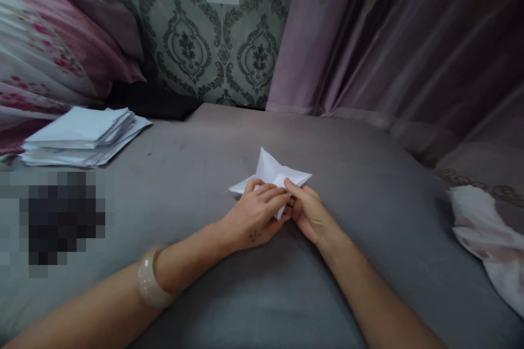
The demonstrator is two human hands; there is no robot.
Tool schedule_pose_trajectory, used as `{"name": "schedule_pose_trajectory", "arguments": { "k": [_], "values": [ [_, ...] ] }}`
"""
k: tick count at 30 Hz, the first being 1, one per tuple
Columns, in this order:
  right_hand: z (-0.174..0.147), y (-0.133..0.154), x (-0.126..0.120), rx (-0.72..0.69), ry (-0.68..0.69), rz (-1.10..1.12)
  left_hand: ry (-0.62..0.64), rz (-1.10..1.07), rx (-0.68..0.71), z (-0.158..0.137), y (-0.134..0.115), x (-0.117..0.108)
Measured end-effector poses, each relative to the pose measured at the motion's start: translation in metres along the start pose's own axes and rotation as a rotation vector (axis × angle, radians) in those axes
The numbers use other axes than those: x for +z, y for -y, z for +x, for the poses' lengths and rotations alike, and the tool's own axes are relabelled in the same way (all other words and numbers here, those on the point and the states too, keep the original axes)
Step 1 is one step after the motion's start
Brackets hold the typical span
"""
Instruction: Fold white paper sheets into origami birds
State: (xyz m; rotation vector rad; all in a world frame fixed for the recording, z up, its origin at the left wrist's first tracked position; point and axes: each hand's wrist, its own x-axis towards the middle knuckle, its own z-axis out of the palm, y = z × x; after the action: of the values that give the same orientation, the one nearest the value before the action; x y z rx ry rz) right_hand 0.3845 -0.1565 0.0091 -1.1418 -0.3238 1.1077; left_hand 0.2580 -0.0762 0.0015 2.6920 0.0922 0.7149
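Note:
A folded sheet of white paper [270, 166] with several pointed corners is between my hands, above the grey bed sheet [229, 136]. My left hand [260, 210] lies over its near left side, fingers bent across the paper. On the right side, my right hand [309, 210] grips the paper with the thumb on top and the fingers curled beneath. The fingertips of both hands meet near the paper's front point, which partly shows between them. Part of the paper is hidden under my left fingers.
A stack of white papers [77, 133] sits at the far left, beside a black cloth-like item [151, 101]. Pink curtains [311, 43] hang at the back. A pale crumpled cloth [487, 229] lies at the right edge. A pixelated dark patch covers the left.

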Motion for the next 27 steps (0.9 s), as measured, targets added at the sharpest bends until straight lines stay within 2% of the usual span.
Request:
{"name": "schedule_pose_trajectory", "arguments": {
  "k": [4, 7, 9, 11, 12, 14, 16, 19, 23, 27],
  "values": [
    [0.005, -0.001, -0.005, -0.058, -0.091, 0.036, -0.015, 0.026, 0.125, -0.001, -0.006, -0.006],
    [0.009, 0.002, -0.006, -0.16, -0.188, 0.088, -0.209, -0.025, 0.125, -0.001, -0.007, -0.013],
    [0.012, 0.007, -0.006, -0.172, -0.254, 0.173, -0.457, -0.099, 0.002, 0.0, -0.004, -0.017],
    [0.014, 0.012, -0.006, -0.115, -0.309, 0.234, -0.706, -0.201, -0.228, 0.002, 0.003, -0.018],
    [0.014, 0.015, -0.006, -0.082, -0.325, 0.256, -0.782, -0.26, -0.348, 0.003, 0.009, -0.017],
    [0.013, 0.017, -0.005, -0.04, -0.313, 0.286, -0.75, -0.441, -0.515, 0.006, 0.02, -0.013],
    [0.011, 0.017, -0.005, -0.015, -0.239, 0.288, -0.611, -0.597, -0.55, 0.007, 0.031, -0.008],
    [0.008, 0.014, -0.006, 0.049, -0.091, 0.243, -0.476, -0.605, -0.379, 0.006, 0.037, -0.005],
    [0.005, 0.011, -0.011, 0.153, 0.017, 0.201, -0.427, -0.405, -0.088, 0.005, 0.035, -0.01],
    [0.006, 0.012, -0.015, 0.226, 0.084, 0.221, -0.4, -0.278, 0.055, 0.006, 0.036, -0.015]
  ]
}}
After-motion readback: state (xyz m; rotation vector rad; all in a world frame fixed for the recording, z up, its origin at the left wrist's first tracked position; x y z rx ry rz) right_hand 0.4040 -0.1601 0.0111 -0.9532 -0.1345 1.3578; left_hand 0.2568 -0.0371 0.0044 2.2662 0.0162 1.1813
